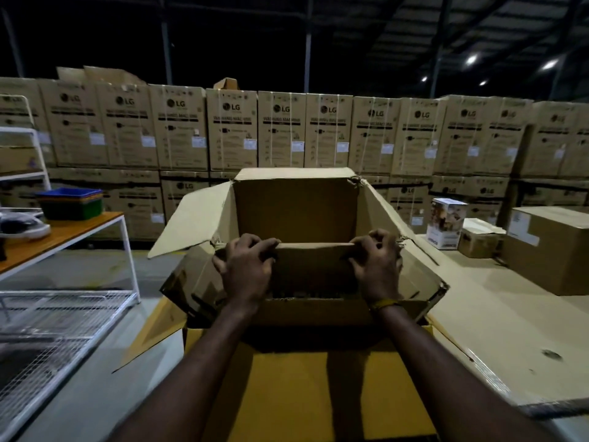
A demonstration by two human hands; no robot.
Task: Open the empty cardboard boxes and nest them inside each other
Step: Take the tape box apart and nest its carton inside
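Holding the near flap (314, 250) of the open cardboard box (296, 205) with both hands, I am in the middle of the nesting step, as I judge it. My left hand (243, 271) has its fingers curled over the top edge of this flap near its left corner, and my right hand (377, 266) grips the same edge near the right corner — both are clamped on the cardboard, not loose. The box is tilted with its mouth towards me, its side flaps spread out to left and right. It is raised above a larger yellow-brown box (318, 378) that lies open below my forearms. If the bottom of the held box already touches the lower one, I cannot tell, because my arms and the shadow hide it.

The next move, I think, asks me to lower the box straight into the bigger one — keeping the spread side flaps from catching on the rim. The torn corners look weak, so a gentle push is better.
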